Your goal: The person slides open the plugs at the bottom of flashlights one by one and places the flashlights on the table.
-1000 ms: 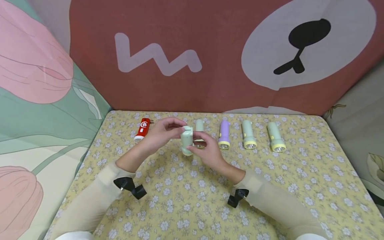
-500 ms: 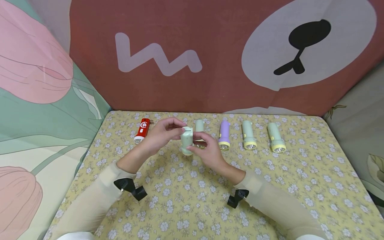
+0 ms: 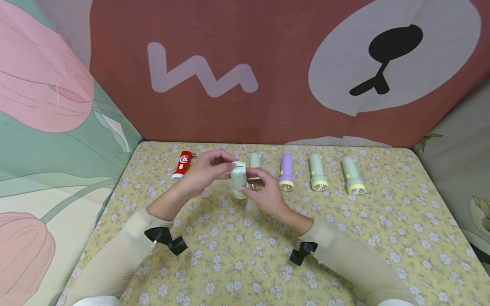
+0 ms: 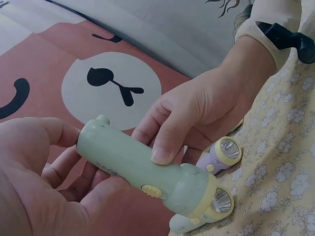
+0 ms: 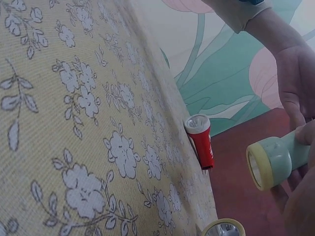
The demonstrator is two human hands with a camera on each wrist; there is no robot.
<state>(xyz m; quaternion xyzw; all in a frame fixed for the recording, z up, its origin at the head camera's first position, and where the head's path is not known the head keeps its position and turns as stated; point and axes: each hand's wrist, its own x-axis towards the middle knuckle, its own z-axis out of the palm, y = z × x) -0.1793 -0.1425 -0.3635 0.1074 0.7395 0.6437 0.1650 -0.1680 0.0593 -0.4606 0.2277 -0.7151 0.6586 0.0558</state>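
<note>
Both hands hold one pale green flashlight (image 3: 239,177) up over the table, its head tilted down. The left hand (image 3: 206,172) grips the tail end, index finger against the end cap, as the left wrist view shows. Near the head, the right hand (image 3: 268,193) pinches the barrel, thumb on the near side. In the left wrist view the green flashlight (image 4: 133,160) has a yellow switch and a yellow ring round its lens. The right wrist view shows the flashlight's head (image 5: 268,162) facing the table, with its tail hidden by the hands.
Behind the hands lies another green flashlight (image 3: 254,160), partly covered. To the right are a purple flashlight (image 3: 286,170) and two more green ones, the nearer green flashlight (image 3: 316,170) and the far-right flashlight (image 3: 352,174). A red flashlight (image 3: 183,163) with plug prongs lies left on the flowered tablecloth (image 3: 237,250).
</note>
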